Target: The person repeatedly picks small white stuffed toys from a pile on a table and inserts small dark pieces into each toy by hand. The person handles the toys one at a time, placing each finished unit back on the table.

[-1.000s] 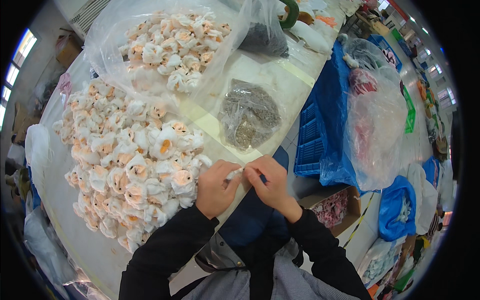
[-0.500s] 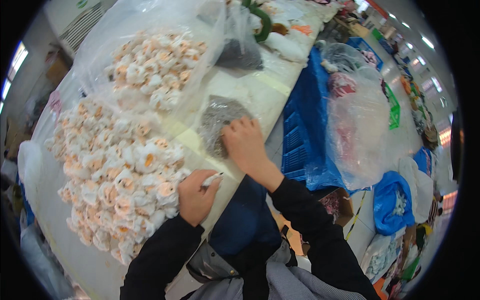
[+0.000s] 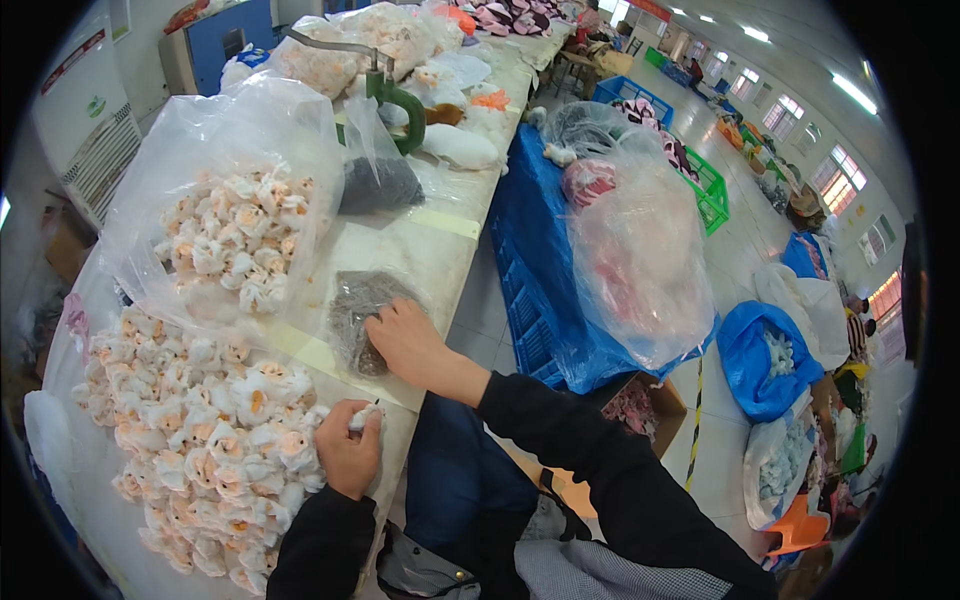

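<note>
My left hand [image 3: 348, 462] is closed around a small white plush piece [image 3: 366, 416] at the table's near edge, thumb and fingers pinching it. Just beyond it, my right hand [image 3: 408, 342] reaches to a clear plastic bag of small grey-brown bits [image 3: 362, 305]. Its fingers are bent together with their tips down at the contents; what they pinch, if anything, is hidden. Left of both hands spreads a big heap of white and peach plush pieces [image 3: 205, 440], some with dark dots and orange patches. A large clear bag [image 3: 235, 235] behind it holds more of them.
A dark-filled bag [image 3: 380, 187] and a green metal hand press [image 3: 400, 115] stand farther up the white table [image 3: 330, 248]. Right of the table are a blue crate [image 3: 525, 320] under blue sheeting, a stuffed clear bag [image 3: 640, 275] and a blue sack [image 3: 768, 360].
The view has tilted up and shifted, so the table and both hands appear farther left. My right hand stays at the bag of bits; my left still grips the plush piece.
</note>
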A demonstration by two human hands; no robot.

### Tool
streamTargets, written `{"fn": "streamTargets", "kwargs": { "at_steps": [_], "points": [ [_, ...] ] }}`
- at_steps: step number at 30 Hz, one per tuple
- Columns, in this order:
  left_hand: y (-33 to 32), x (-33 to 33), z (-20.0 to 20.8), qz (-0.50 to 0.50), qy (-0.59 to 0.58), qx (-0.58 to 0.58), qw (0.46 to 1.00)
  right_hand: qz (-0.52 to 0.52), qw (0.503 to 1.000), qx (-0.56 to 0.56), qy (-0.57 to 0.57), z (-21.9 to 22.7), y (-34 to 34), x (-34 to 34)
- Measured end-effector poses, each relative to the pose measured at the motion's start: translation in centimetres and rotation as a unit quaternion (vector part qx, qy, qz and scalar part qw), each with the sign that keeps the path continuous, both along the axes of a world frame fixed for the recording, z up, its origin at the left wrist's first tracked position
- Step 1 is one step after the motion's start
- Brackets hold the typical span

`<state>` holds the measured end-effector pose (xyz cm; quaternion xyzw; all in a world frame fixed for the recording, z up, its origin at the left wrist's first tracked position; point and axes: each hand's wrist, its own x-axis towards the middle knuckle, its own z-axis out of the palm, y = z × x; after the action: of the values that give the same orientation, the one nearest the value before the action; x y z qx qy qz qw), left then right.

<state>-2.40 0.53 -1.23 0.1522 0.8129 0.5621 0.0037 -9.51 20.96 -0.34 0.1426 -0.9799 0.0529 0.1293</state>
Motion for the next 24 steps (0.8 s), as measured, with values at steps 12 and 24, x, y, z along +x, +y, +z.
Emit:
{"fn": "streamTargets", "kwargs": {
  "at_steps": [12, 24],
  "points": [
    [0.7, 0.0, -0.1, 0.011, 0.057, 0.022, 0.998, 0.035, 0.998, 0.042, -0.026, -0.1, 1.3, 0.0],
    [0.3, -0.1, -0.4, -0.005, 0.047, 0.038, 0.998, 0.07, 0.984, -0.134, 0.098, 1.8, 1.6, 2.5]
  ]
}}
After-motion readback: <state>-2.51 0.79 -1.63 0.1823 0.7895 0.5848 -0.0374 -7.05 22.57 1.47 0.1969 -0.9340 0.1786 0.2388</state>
